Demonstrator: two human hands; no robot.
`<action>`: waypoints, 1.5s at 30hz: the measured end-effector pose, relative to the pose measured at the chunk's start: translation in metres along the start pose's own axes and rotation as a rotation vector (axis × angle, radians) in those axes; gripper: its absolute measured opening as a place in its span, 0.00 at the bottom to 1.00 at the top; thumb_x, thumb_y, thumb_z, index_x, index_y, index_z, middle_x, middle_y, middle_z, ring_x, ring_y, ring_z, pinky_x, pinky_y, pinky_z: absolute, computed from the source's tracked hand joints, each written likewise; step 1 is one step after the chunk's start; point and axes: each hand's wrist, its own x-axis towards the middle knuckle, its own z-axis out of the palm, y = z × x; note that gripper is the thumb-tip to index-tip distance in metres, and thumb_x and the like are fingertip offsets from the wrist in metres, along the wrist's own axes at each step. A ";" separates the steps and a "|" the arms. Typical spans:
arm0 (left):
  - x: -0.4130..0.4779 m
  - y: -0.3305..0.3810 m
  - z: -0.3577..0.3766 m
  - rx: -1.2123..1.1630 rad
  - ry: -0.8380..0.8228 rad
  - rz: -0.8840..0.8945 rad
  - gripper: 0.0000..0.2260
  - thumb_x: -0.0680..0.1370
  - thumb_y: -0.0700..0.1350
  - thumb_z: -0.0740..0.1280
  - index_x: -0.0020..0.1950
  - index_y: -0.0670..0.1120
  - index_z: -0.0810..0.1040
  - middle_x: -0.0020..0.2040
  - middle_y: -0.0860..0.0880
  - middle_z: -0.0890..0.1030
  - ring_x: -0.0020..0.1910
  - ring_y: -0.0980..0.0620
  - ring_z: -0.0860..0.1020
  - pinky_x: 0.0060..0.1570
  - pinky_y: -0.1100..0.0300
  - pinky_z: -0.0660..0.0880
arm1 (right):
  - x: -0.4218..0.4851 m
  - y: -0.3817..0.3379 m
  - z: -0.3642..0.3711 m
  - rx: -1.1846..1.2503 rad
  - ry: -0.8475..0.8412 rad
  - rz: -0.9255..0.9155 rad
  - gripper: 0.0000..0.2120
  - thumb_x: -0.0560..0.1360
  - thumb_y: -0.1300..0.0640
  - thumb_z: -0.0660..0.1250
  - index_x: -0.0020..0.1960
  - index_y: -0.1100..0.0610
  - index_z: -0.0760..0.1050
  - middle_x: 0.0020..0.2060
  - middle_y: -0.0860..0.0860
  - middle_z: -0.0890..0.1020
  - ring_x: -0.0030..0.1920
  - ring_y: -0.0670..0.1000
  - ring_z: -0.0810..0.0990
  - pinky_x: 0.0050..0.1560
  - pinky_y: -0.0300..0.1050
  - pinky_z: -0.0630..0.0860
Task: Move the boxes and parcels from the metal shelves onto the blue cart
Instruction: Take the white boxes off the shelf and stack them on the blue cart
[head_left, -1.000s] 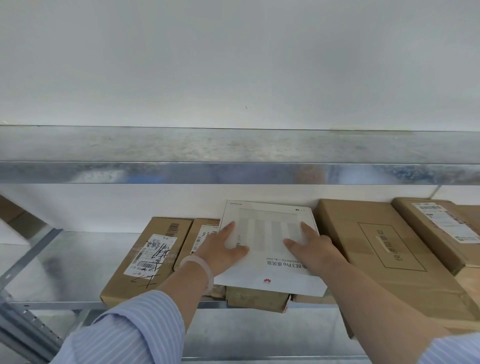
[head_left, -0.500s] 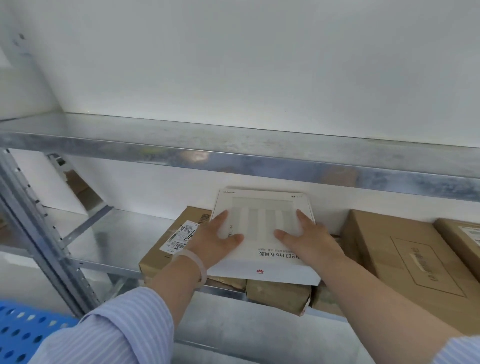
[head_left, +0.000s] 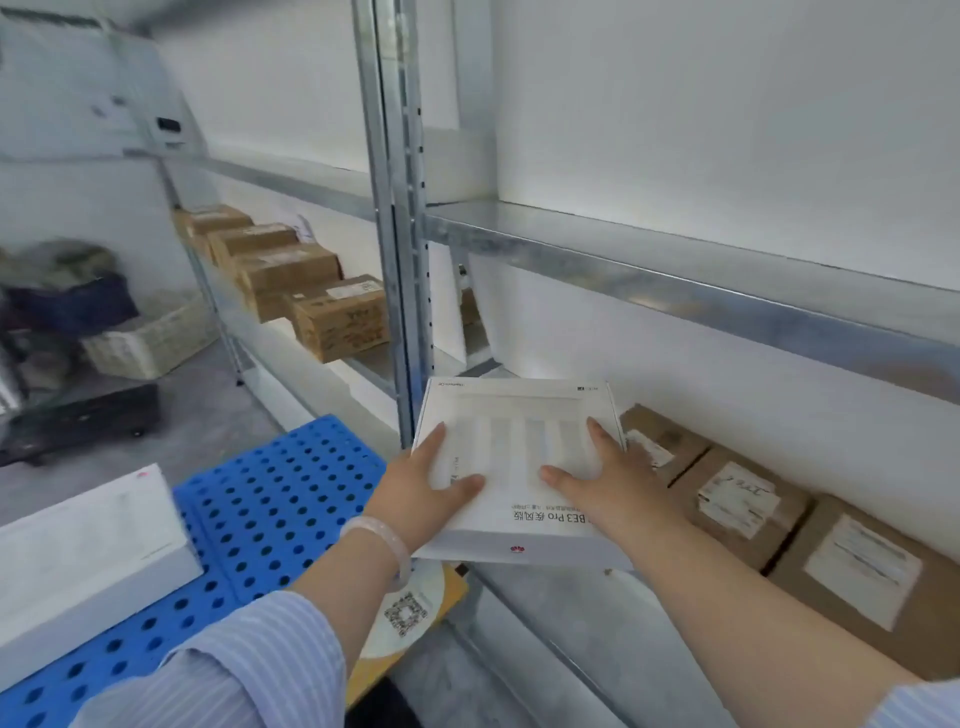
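Note:
I hold a flat white box (head_left: 514, 415) with grey stripes and printed text in both hands, in front of the metal shelf (head_left: 675, 280). My left hand (head_left: 428, 486) grips its left side and my right hand (head_left: 605, 480) grips its right side, thumbs lying across the lid. The blue perforated cart (head_left: 275, 499) lies low on the left, with another white box (head_left: 83, 551) on it. Brown cardboard boxes (head_left: 743, 501) with labels sit in a row on the shelf board to the right of my hands.
A metal upright post (head_left: 395, 208) stands just left of the held box. More brown boxes (head_left: 311, 291) line the shelf beyond it. A yellow parcel with a QR code (head_left: 410, 613) lies under my left wrist. A wicker basket (head_left: 150, 338) and dark clutter sit on the floor.
The white box has come off the stack of brown boxes and moved left with both hands. My view has swung left, bringing the upright post, the blue cart and its white box into sight.

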 end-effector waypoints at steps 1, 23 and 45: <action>-0.007 -0.014 -0.013 0.001 0.027 -0.036 0.40 0.69 0.68 0.67 0.76 0.62 0.53 0.69 0.50 0.67 0.64 0.50 0.69 0.55 0.61 0.65 | -0.001 -0.015 0.012 -0.009 -0.026 -0.038 0.50 0.60 0.20 0.58 0.76 0.36 0.46 0.75 0.53 0.58 0.72 0.56 0.64 0.66 0.54 0.67; -0.222 -0.263 -0.156 -0.199 0.449 -0.650 0.38 0.69 0.67 0.68 0.74 0.68 0.53 0.67 0.59 0.64 0.57 0.59 0.67 0.49 0.63 0.67 | -0.111 -0.222 0.259 -0.054 -0.660 -0.455 0.50 0.62 0.28 0.68 0.76 0.36 0.46 0.75 0.49 0.54 0.71 0.51 0.64 0.65 0.52 0.67; -0.224 -0.333 -0.151 -0.218 0.503 -0.757 0.39 0.68 0.67 0.69 0.73 0.70 0.51 0.73 0.59 0.58 0.63 0.57 0.65 0.55 0.62 0.67 | -0.098 -0.236 0.353 -0.024 -0.757 -0.477 0.47 0.67 0.34 0.71 0.76 0.35 0.45 0.76 0.45 0.52 0.73 0.51 0.59 0.67 0.53 0.64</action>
